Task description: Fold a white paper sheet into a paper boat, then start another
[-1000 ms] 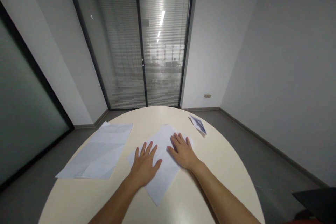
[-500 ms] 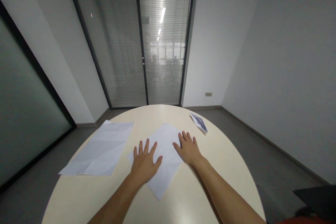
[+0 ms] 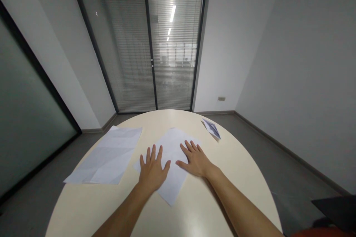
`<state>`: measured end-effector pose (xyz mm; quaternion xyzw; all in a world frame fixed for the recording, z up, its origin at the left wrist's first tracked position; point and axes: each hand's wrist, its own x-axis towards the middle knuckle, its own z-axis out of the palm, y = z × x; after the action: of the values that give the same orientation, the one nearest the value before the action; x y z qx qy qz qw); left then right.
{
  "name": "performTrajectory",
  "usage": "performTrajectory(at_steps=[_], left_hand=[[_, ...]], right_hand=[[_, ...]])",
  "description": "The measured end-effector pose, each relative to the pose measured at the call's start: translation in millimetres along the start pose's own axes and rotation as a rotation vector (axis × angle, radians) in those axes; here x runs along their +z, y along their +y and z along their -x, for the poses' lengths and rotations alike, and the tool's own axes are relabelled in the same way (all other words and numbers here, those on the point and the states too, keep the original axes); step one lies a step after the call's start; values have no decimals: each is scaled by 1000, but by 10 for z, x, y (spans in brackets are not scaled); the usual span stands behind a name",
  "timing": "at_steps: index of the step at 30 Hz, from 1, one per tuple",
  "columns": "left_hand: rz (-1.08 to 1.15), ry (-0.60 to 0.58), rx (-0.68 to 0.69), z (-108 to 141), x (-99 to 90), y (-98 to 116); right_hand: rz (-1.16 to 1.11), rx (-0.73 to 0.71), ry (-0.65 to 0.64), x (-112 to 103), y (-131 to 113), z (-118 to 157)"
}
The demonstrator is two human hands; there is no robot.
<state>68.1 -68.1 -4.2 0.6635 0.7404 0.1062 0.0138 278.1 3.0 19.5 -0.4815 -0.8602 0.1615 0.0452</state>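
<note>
White paper sheet (image 3: 174, 183), laid cornerwise on the round table (image 3: 236, 155), beneath both hands. Left hand (image 3: 152, 173) and right hand (image 3: 197, 163): open, palms down, fingers spread, grasping nothing. Handling, as judged: flattening goes best with light, even pressure outward from the middle, one palm anchoring. Against half a second earlier: right hand sits further inward over the paper; sheet appears slightly turned; left hand little changed.

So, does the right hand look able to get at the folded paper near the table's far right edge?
Probably yes: the right hand is spread open over the middle sheet, and no object shows between it and the folded paper, which lies forward and to the right.
</note>
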Motion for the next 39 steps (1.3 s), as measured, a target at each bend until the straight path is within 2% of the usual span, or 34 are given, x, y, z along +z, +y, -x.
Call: performTrajectory(at_steps=[8,15,19,22,24,27,33,36,39], left_hand=[[30,4,-5,-9,6,-2],[46,158,32,-9,68,-26],[22,285,97,-42,-49,-46],[-6,333,202,-60,-196,-58],[3,341,252,-60,-280,-66],[67,342,265,-47,-360,-91],[221,465,227,-31,-411,-175],[304,526,215,-41,-413,-205],[424,588,179,-74,-399,-229]], right_hand=[[-1,-22,-31,-48,-34,28],[-40,-137,-18,-80,-55,65],[-79,-280,27,-124,-61,62],[-125,-381,63,-165,-73,46],[-175,-393,49,-189,-80,37],[-281,-322,40,-206,-69,30],[-633,-199,270,-168,41,-11],[-724,-179,351,-141,98,-64],[-789,-169,498,-123,144,-121]])
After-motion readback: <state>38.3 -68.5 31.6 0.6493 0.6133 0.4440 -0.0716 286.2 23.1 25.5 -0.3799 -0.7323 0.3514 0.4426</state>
